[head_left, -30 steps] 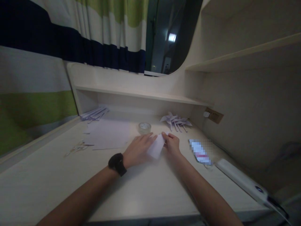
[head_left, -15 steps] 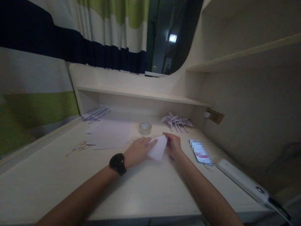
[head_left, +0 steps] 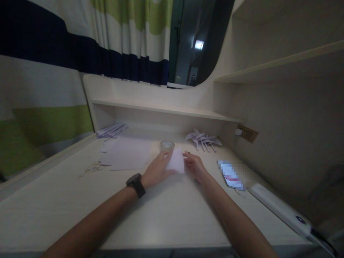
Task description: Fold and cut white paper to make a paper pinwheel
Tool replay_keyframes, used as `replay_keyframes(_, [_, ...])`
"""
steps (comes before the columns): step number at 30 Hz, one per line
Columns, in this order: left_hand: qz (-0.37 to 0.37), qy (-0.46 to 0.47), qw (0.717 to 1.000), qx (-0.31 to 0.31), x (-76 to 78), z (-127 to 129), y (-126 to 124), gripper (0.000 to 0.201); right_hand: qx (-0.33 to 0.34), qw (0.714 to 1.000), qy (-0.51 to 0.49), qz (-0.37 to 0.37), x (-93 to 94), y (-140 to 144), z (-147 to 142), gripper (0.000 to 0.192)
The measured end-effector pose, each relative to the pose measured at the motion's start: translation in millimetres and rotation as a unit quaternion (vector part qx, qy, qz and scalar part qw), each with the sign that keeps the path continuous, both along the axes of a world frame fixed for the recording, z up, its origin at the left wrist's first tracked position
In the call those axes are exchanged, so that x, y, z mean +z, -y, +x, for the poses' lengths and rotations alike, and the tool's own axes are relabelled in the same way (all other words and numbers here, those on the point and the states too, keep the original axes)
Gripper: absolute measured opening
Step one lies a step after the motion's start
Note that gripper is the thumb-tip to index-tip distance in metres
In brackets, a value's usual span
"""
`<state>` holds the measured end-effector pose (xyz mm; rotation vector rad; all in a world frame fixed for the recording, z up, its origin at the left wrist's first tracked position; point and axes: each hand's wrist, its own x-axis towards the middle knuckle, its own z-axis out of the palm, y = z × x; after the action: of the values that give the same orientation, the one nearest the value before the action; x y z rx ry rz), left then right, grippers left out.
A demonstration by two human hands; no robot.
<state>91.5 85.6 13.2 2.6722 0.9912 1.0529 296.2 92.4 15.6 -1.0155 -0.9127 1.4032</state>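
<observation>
The scene is dim and slightly grainy. A small bright light [head_left: 198, 44] glows beyond the curtain [head_left: 129, 39]. Wide-angle distortion bends the edges. A blurred patch [head_left: 231, 175], perhaps a phone, sits on the desk [head_left: 161, 215].

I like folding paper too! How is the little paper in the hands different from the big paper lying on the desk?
The small paper is held up between the left hand and right hand; the big sheet lies flat, untouched. The small paper looks smaller and folded; the big sheet looks spread open. Both are white.
</observation>
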Motion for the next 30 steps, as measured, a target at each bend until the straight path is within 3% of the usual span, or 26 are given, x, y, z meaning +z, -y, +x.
replay_keyframes(4, [-0.015,0.015,1.0,-0.01,1.7,-4,-6,0.083,0.004,1.0,0.007,0.02,-5.9,3,-8,0.03])
replay_keyframes(10, [0.008,0.039,0.999,0.018,1.2,-6,-9,0.082,0.079,0.997,-0.003,-0.001,-8.7,7,-12,0.021])
replay_keyframes(18, [0.037,0.022,0.996,0.084,-0.9,-6,-8,0.077,0.009,0.993,0.099,0.066,-7.5,8,-20,0.033])
replay_keyframes(24, [0.01,0.049,0.999,0.019,-6.5,-5,-9,0.071,-0.001,0.99,0.119,0.078,-4.7,8,-21,0.042])
replay_keyframes(30, [-0.113,0.119,0.985,-0.054,3.8,0,-7,0.063,0.01,0.989,0.097,0.111,-1.5,11,-17,0.043])
